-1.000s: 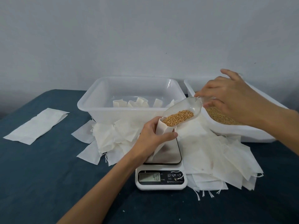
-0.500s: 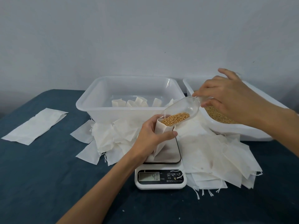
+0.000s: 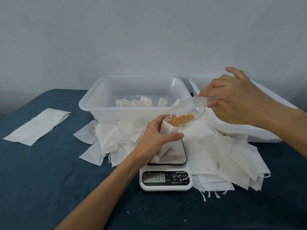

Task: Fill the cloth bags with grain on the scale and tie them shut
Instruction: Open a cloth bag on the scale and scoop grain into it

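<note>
A small white cloth bag [image 3: 166, 138] stands on the steel plate of a white digital scale [image 3: 166, 180]. My left hand [image 3: 156, 135] grips the bag near its open mouth. My right hand [image 3: 232, 98] pinches the handle of a clear plastic scoop [image 3: 187, 108], tilted down with its lip at the bag's mouth. Golden grain [image 3: 181, 119] lies in the scoop's lower end. The scale's display shows digits that I cannot read surely.
A clear tub [image 3: 132, 97] behind the scale holds several cloth bags. A white tub of grain [image 3: 232, 128] stands at the right. Loose empty bags [image 3: 224, 160] are heaped around the scale. Another flat bag [image 3: 36, 127] lies at the left on the blue tabletop.
The scoop has tipped lower and its grain has slid toward the bag's mouth. The scale's reading has changed from 40. My left hand has stayed on the bag.
</note>
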Action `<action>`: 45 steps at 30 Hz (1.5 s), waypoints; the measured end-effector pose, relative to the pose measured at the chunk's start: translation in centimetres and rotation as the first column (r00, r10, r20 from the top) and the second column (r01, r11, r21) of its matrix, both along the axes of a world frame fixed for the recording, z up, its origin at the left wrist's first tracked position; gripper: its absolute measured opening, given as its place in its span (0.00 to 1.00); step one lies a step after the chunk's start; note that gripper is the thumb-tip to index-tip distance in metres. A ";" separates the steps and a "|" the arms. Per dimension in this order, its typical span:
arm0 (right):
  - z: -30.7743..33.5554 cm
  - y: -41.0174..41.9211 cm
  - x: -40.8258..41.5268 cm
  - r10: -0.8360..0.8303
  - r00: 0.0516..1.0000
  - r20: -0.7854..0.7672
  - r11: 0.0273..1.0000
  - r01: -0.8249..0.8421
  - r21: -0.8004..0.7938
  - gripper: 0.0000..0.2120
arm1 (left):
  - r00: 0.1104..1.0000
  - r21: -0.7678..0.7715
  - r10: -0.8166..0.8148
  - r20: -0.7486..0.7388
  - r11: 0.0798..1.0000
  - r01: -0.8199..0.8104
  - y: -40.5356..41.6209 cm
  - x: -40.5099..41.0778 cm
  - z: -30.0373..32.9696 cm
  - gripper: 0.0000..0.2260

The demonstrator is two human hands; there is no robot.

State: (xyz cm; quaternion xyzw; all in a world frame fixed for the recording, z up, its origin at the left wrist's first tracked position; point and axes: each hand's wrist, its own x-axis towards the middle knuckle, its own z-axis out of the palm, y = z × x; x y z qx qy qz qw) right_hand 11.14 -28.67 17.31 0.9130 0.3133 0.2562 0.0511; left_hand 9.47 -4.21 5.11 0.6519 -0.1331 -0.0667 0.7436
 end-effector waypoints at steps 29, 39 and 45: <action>0.1 0.0 -0.1 0.005 1.000 0.023 1.000 -0.005 -0.007 0.15 | 1.000 -0.052 0.015 0.015 0.999 -0.014 0.1 0.1 0.0 0.25; 0.2 0.3 -0.1 0.002 1.000 0.016 1.000 -0.002 -0.011 0.14 | 1.000 -0.063 0.011 0.005 0.998 -0.011 0.1 0.1 0.0 0.26; 0.3 0.4 -0.3 0.017 0.999 0.027 1.000 -0.017 -0.012 0.14 | 1.000 -0.053 0.015 0.016 0.998 -0.014 0.1 0.2 -0.1 0.26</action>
